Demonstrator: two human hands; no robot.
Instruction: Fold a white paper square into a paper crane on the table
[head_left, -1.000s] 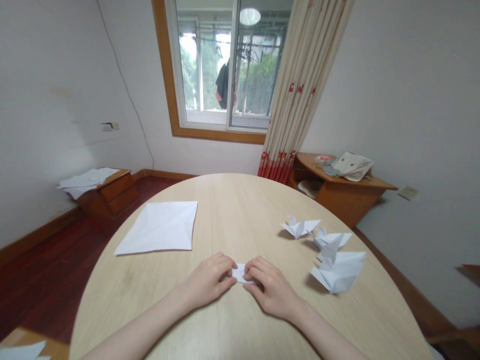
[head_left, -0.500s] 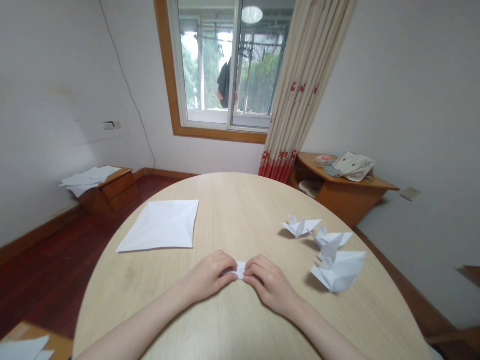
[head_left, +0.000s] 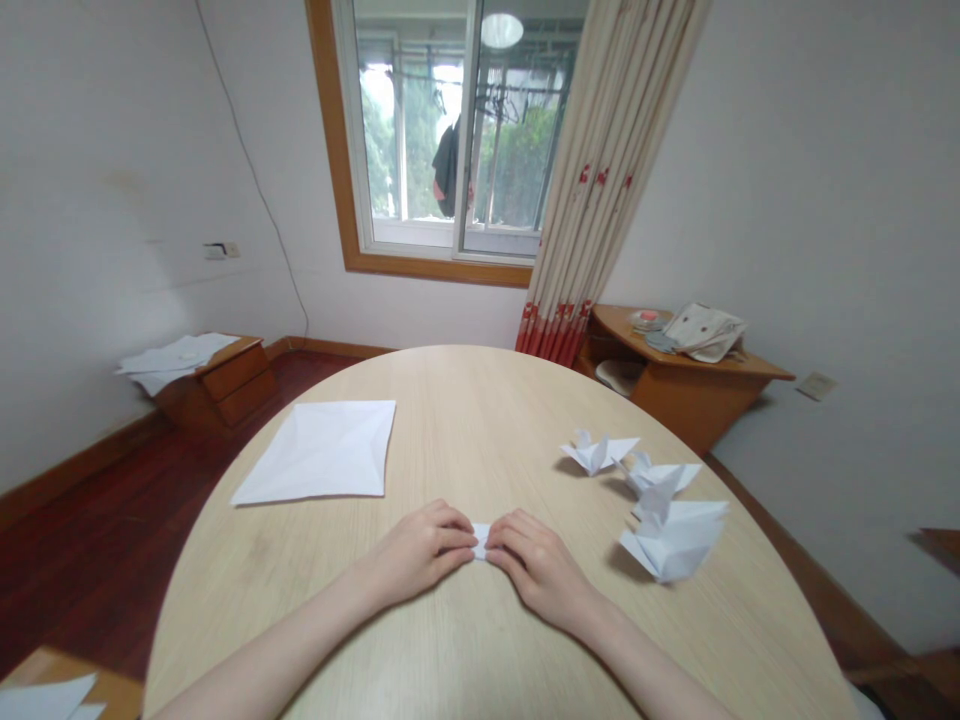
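A small piece of folded white paper point(head_left: 481, 541) lies on the round wooden table point(head_left: 450, 640), mostly covered by my fingers. My left hand point(head_left: 421, 546) closes on its left end, fingertips and thumb pressed together. From the right, my right hand point(head_left: 534, 560) pinches the other end the same way. Only a short strip of the paper shows between the two hands. Several folded paper birds, among them a larger front one point(head_left: 679, 540), stand to the right of my right hand.
A white square paper stack point(head_left: 319, 450) lies at the table's left. Behind the table are a curtain point(head_left: 600, 190) and a corner shelf point(head_left: 690, 385) with a cloth bag point(head_left: 705, 332). A low drawer cabinet point(head_left: 236, 385) with papers stands at the left wall.
My fingers have shifted slightly on the folded paper, the left fingertips lying flatter now. Both hands stay in nearly the same place, and the view has moved slightly.
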